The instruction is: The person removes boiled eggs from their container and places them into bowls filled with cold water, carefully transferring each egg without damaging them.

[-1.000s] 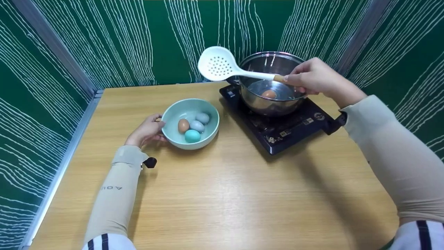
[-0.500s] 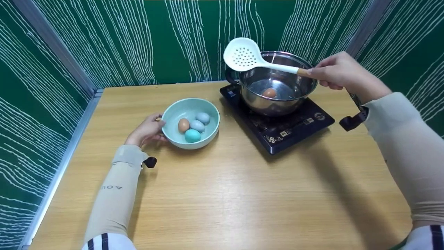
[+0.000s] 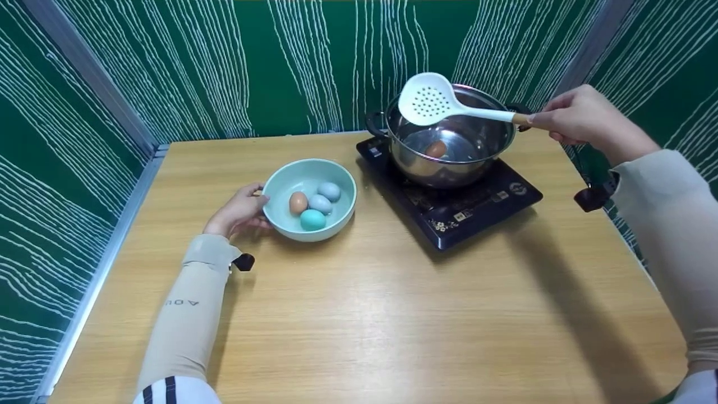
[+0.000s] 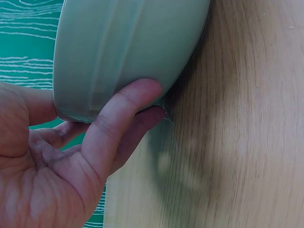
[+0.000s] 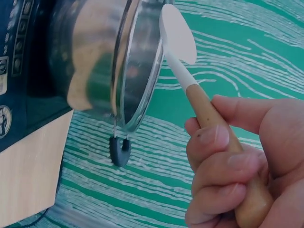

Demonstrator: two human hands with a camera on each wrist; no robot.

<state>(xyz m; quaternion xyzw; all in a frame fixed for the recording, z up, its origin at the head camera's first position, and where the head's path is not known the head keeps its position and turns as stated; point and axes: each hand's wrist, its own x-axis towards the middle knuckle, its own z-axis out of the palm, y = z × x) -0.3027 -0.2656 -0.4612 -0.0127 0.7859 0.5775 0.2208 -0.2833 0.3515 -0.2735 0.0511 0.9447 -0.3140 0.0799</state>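
My left hand [image 3: 240, 211] grips the near-left side of a pale green bowl [image 3: 283, 179], thumb at the rim and fingers against the outer wall in the left wrist view. Inside the bowl lie a brown egg [image 3: 298, 202], two pale blue eggs [image 3: 329, 192] and a turquoise egg [image 3: 313, 220]. My right hand [image 3: 589, 120] holds a white slotted skimmer [image 3: 429, 100] by its wooden handle [image 5: 207, 111], fingers curled round it. The skimmer's head is over the back left of a steel pot [image 3: 443, 171]. One brown egg [image 3: 436, 148] sits in the pot.
The pot stands on a black induction cooker [image 3: 477, 210] at the back right of the wooden table [image 3: 370, 314]. Its black side handles [image 3: 376, 123] stick out left and right. Green patterned panels [image 3: 291, 67] enclose the table at the back and sides.
The right hand has carried the skimmer to the right, so its head went from left of the pot to over it. The left hand and bowl have stayed in place.
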